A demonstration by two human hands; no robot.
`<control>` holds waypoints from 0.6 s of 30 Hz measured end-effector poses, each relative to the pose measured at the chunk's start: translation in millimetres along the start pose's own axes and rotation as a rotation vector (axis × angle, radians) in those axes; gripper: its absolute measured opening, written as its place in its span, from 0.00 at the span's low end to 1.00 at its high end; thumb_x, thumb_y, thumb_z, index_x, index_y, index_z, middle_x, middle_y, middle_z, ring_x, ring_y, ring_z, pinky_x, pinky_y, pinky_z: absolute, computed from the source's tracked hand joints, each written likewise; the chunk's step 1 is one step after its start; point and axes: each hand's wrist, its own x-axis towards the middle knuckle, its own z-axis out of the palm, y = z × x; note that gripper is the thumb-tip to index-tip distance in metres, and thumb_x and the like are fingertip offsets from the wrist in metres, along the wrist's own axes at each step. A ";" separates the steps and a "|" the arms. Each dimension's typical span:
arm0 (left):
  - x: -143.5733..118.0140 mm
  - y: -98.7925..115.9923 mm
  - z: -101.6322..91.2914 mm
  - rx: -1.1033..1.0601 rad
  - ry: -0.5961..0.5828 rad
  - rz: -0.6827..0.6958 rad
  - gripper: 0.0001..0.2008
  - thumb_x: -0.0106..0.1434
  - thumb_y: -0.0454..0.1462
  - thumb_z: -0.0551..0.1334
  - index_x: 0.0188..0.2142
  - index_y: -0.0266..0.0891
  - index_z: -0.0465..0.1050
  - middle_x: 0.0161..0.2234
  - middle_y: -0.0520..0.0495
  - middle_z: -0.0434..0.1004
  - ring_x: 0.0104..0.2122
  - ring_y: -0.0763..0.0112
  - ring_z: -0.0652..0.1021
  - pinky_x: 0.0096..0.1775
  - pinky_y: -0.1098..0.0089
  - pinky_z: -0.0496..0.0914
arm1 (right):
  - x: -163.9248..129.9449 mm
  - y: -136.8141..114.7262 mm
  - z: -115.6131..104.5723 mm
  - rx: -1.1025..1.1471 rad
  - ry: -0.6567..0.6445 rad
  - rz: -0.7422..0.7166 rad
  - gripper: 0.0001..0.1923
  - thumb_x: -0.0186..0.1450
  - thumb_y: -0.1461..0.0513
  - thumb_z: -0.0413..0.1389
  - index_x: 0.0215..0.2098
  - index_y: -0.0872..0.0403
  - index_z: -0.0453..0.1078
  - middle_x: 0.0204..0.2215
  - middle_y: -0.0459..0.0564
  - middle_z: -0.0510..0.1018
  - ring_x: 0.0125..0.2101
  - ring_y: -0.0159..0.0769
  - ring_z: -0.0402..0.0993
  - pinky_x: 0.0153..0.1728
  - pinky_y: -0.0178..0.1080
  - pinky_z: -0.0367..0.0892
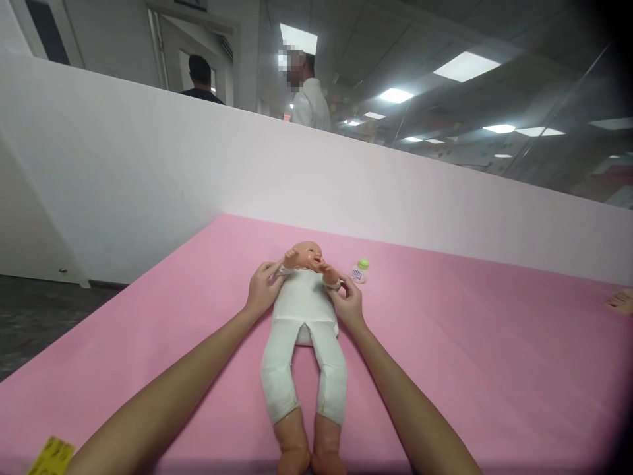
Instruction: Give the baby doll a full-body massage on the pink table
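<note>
While the baby doll (304, 310) in a white bodysuit is lying face-up on the pink table (469, 330), the left hand (262, 290) and right hand (349, 303) are gripping its raised wrists; a green-capped bottle (361, 270), contents unclear, is standing just right of the doll's head.

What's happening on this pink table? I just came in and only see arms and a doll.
A person has both bare hands on a baby doll lying face up on the pink table. The left hand holds it at one shoulder, the right hand at the other. A small bottle with a green cap stands beside the doll's head. Two other people stand beyond the white partition.
</note>
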 end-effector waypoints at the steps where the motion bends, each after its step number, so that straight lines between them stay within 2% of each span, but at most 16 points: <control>1: -1.0 -0.8 1.2 0.040 -0.035 0.053 0.22 0.65 0.35 0.61 0.58 0.49 0.77 0.46 0.46 0.76 0.46 0.60 0.76 0.49 0.62 0.71 | -0.7 -2.3 -0.2 -0.079 -0.060 -0.078 0.18 0.61 0.62 0.63 0.50 0.49 0.78 0.48 0.52 0.81 0.50 0.47 0.74 0.54 0.51 0.68; 3: -2.8 -2.5 2.9 0.097 -0.083 0.130 0.23 0.65 0.32 0.59 0.57 0.50 0.77 0.46 0.45 0.75 0.49 0.59 0.74 0.52 0.59 0.70 | -1.1 -6.1 -1.0 -0.207 -0.161 -0.212 0.20 0.61 0.66 0.60 0.51 0.46 0.78 0.49 0.51 0.81 0.53 0.48 0.72 0.57 0.52 0.66; 5: -4.2 -3.4 3.7 0.124 -0.095 0.149 0.25 0.66 0.30 0.57 0.58 0.51 0.76 0.47 0.44 0.74 0.50 0.59 0.73 0.53 0.58 0.69 | -0.6 -8.8 -1.9 -0.283 -0.221 -0.280 0.23 0.61 0.68 0.58 0.52 0.44 0.77 0.50 0.50 0.80 0.54 0.48 0.71 0.57 0.53 0.66; 9: -4.3 -1.9 1.9 0.063 -0.107 0.089 0.24 0.66 0.31 0.57 0.59 0.51 0.76 0.49 0.45 0.76 0.50 0.60 0.75 0.52 0.60 0.71 | 0.2 -9.3 -1.7 -0.301 -0.228 -0.276 0.23 0.63 0.68 0.57 0.54 0.44 0.77 0.51 0.51 0.79 0.54 0.48 0.70 0.57 0.53 0.66; 13: -1.7 0.0 -2.7 -0.079 -0.064 -0.041 0.20 0.67 0.36 0.59 0.57 0.49 0.76 0.53 0.48 0.79 0.50 0.60 0.78 0.51 0.62 0.72 | 0.1 -0.5 0.6 -0.217 -0.126 -0.172 0.18 0.65 0.63 0.58 0.53 0.47 0.76 0.51 0.52 0.80 0.54 0.48 0.72 0.58 0.53 0.66; 18: 0.5 -7.5 -6.1 -0.208 0.026 -0.242 0.20 0.65 0.43 0.63 0.55 0.44 0.73 0.51 0.45 0.82 0.50 0.57 0.80 0.50 0.60 0.73 | 4.6 18.6 1.0 0.084 0.115 0.143 0.22 0.64 0.55 0.62 0.55 0.51 0.72 0.50 0.54 0.80 0.49 0.46 0.77 0.51 0.47 0.72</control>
